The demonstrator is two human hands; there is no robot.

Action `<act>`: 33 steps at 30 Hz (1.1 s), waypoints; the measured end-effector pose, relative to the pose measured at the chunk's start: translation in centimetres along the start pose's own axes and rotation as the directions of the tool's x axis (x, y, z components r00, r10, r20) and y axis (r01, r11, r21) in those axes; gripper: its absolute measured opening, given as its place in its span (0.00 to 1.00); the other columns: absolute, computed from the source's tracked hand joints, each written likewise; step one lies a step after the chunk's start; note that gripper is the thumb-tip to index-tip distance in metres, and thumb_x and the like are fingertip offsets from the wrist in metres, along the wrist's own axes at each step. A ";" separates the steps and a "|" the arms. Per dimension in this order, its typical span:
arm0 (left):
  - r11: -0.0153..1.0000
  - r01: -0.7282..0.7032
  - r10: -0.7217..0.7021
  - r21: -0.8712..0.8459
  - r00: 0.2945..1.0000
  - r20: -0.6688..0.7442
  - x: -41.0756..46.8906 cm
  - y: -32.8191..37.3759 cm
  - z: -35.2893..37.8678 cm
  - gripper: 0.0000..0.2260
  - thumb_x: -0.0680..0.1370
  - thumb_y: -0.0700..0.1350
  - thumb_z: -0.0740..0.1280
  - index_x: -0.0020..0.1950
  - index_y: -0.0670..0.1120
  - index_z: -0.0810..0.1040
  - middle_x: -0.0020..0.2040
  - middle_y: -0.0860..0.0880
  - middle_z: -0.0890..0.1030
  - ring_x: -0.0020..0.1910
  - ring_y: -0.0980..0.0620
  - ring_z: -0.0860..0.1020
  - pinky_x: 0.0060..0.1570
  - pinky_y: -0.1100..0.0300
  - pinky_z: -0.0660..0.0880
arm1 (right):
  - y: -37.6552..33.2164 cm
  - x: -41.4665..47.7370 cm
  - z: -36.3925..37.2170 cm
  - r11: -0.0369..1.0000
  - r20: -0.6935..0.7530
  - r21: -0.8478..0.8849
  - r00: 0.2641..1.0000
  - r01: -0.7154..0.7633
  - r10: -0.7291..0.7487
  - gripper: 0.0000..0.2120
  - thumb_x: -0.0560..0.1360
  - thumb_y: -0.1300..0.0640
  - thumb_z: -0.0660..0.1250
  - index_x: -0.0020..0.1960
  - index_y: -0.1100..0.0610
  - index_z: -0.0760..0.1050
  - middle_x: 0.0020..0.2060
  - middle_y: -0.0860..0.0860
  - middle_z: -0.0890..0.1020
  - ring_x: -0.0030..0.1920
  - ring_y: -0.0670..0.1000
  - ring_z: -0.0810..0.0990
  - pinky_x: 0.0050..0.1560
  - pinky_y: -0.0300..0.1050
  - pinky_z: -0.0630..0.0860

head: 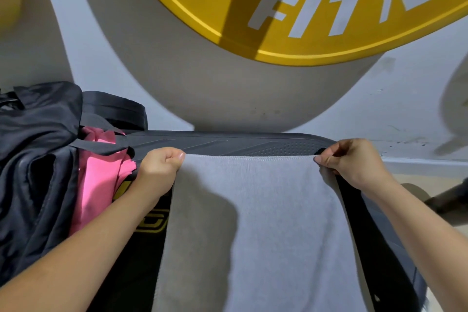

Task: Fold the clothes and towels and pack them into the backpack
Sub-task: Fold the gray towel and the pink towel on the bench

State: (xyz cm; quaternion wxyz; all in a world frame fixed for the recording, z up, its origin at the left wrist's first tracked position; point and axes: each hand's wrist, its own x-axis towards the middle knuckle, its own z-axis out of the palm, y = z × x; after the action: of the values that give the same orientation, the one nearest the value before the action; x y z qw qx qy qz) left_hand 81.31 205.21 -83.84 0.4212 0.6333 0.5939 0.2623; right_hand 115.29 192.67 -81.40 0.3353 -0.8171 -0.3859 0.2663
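Two hands, left (158,171), right (354,162), grip pinching grey towel (253,223) far corners, cloth between them

A gym or fitness club: a large round yellow wall sign (304,33) reads "FITN", above dark grey-edged equipment (228,143) with yellow lettering.

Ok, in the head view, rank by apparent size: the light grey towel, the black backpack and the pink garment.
1. Light grey towel, largest, though close to the camera.
2. Black fabric backpack, cut off at left edge.
3. Pink garment, smallest, partly hidden by the backpack.
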 end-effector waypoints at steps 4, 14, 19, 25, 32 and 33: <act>0.996 0.071 -0.068 0.048 0.997 -0.047 1.8 0.8 0.8 0.12 0.79 0.41 0.63 0.37 0.42 0.78 0.37 0.46 0.78 0.40 0.49 0.73 0.44 0.56 0.69 | -0.5 1.7 0.3 1.000 -0.049 -0.002 0.998 0.029 -0.029 0.10 0.66 0.57 0.79 0.34 0.59 0.78 0.31 0.53 0.83 0.34 0.53 0.80 0.39 0.44 0.75; 0.948 -0.014 0.047 0.318 0.994 -0.096 2.7 4.2 -0.4 0.12 0.81 0.39 0.54 0.60 0.45 0.74 0.51 0.46 0.80 0.53 0.44 0.76 0.52 0.56 0.70 | -1.8 3.2 1.6 0.963 -0.127 -0.240 0.980 0.121 -0.154 0.18 0.75 0.52 0.69 0.64 0.55 0.76 0.42 0.52 0.77 0.50 0.57 0.79 0.50 0.47 0.72; 0.926 -0.158 0.113 0.343 0.982 0.149 -2.9 9.8 -4.0 0.13 0.80 0.36 0.55 0.48 0.46 0.78 0.42 0.46 0.82 0.31 0.60 0.78 0.33 0.68 0.71 | -1.0 -3.2 -2.0 0.999 -0.098 -0.009 0.994 -0.048 0.047 0.07 0.75 0.53 0.69 0.39 0.54 0.79 0.34 0.48 0.80 0.41 0.55 0.78 0.43 0.46 0.71; 0.876 -0.225 0.144 0.427 0.966 0.214 -11.6 13.8 -5.6 0.13 0.79 0.36 0.57 0.45 0.48 0.78 0.33 0.48 0.83 0.24 0.60 0.76 0.30 0.67 0.72 | 0.9 -13.3 -4.4 0.980 0.056 -0.106 0.983 -0.169 0.176 0.12 0.75 0.49 0.69 0.37 0.55 0.77 0.36 0.52 0.82 0.40 0.55 0.79 0.43 0.47 0.72; 0.868 0.112 -0.101 0.484 0.994 -0.048 -18.5 2.5 -3.0 0.03 0.76 0.45 0.65 0.49 0.52 0.75 0.44 0.50 0.80 0.51 0.45 0.78 0.45 0.57 0.69 | 3.8 -19.1 -3.2 0.956 0.170 -0.136 0.944 -0.261 0.282 0.12 0.75 0.46 0.68 0.45 0.55 0.75 0.37 0.52 0.80 0.36 0.53 0.78 0.39 0.44 0.74; 0.874 0.187 -0.165 0.449 0.982 -0.088 -19.3 1.0 -2.5 0.07 0.76 0.47 0.66 0.53 0.50 0.75 0.47 0.48 0.79 0.52 0.44 0.77 0.47 0.56 0.69 | 4.0 -19.6 -3.1 0.953 0.202 -0.048 0.931 -0.300 0.304 0.11 0.75 0.49 0.69 0.45 0.57 0.74 0.33 0.53 0.79 0.31 0.52 0.77 0.34 0.43 0.74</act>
State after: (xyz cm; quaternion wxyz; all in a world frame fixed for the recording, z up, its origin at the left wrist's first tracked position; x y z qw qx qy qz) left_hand 76.71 187.09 -78.43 0.2692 0.6511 0.7037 0.0912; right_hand 108.30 173.84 -78.97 0.2416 -0.8372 -0.2908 0.3951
